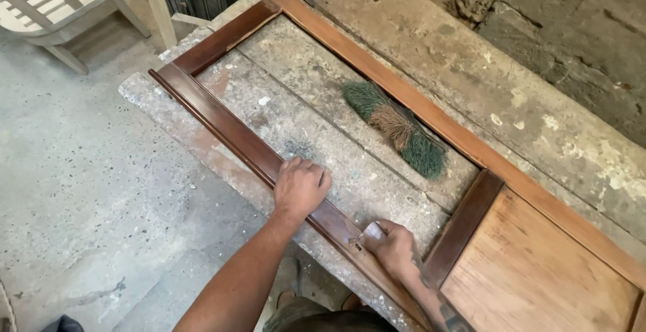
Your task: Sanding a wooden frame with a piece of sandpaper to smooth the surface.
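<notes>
**Two hands on the near rail of a door frame**

Two bare hands were what we saw, both set on the long dark brown wooden door frame (222,120) that lay flat on the grey, paint-spotted concrete surface (404,56). Our left hand (299,187) pressed down on the frame's near rail, its fingers (296,167) together and curled over the rail's inner edge. Our right hand (390,244) sat further along the same rail, its fingers clamped on a small pale pad (372,230) held against the wood; we could not tell what the pad was made of. Inside the frame's open part, well apart from both hands, lay a green and brown bristle brush (397,130), close to the far rail. Beyond the cross rail sat the frame's lighter wooden panel (538,271).
</notes>
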